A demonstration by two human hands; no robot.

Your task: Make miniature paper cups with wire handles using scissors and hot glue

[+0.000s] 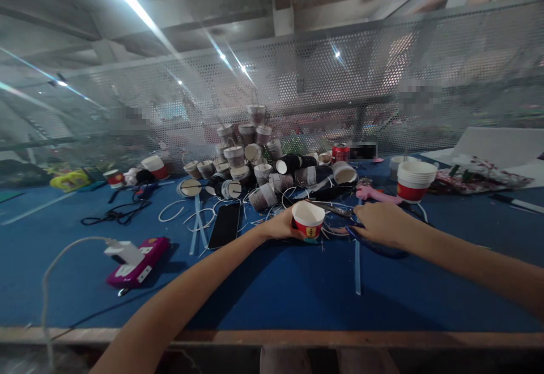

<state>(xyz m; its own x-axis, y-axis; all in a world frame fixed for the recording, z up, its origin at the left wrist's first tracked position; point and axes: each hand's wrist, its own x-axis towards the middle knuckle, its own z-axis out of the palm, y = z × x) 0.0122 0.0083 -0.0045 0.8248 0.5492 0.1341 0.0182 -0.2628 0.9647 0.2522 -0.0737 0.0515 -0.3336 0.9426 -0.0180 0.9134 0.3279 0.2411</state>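
Observation:
My left hand [281, 225] is closed round a red-and-white paper cup [308, 228], whose open mouth is turned up and toward me. To its right, my right hand [378, 224] has its fingers curled on what look like blue-handled scissors [355, 232], low over the table; the fingers partly hide them. White cord offcuts lie between and behind the hands. Just behind my right hand is a pink object [378, 194]. A pale blue strip [357, 269] lies on the table below the scissors.
Grey-wrapped cups [236, 156] are piled at the back, some on their sides. A stack of paper cups [415, 178] stands at the right. A black phone [225, 225], a purple power strip [138, 262] with a charger, and a black cable [114, 213] lie at the left.

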